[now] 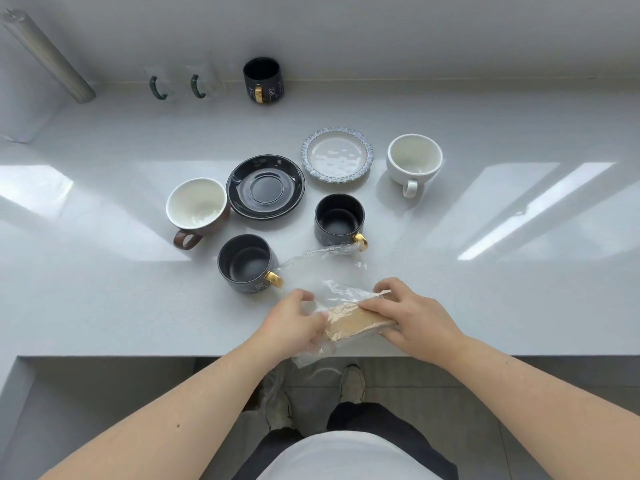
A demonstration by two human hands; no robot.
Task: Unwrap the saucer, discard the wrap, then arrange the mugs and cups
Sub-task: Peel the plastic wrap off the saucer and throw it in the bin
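A beige saucer [349, 325] tilted on edge sits between my hands at the counter's front edge, half covered in clear plastic wrap [332, 292]. My left hand [294, 323] grips the saucer's left side and the wrap. My right hand [412, 315] holds the right side and pinches the wrap on top. Loose wrap trails back toward a dark mug with a gold handle [339, 220]. A second such mug [247, 263] stands at the left. Beyond are a black saucer [266, 185], a blue-rimmed saucer [336, 154], a white cup [414, 161] and a brown cup with white inside [197, 206].
At the back by the wall stand another dark mug [262, 79] and two clear glass mugs with green handles [180, 84]. A metal pipe [45, 53] slants at the far left. The white counter's [104, 306] front edge runs just under my hands.
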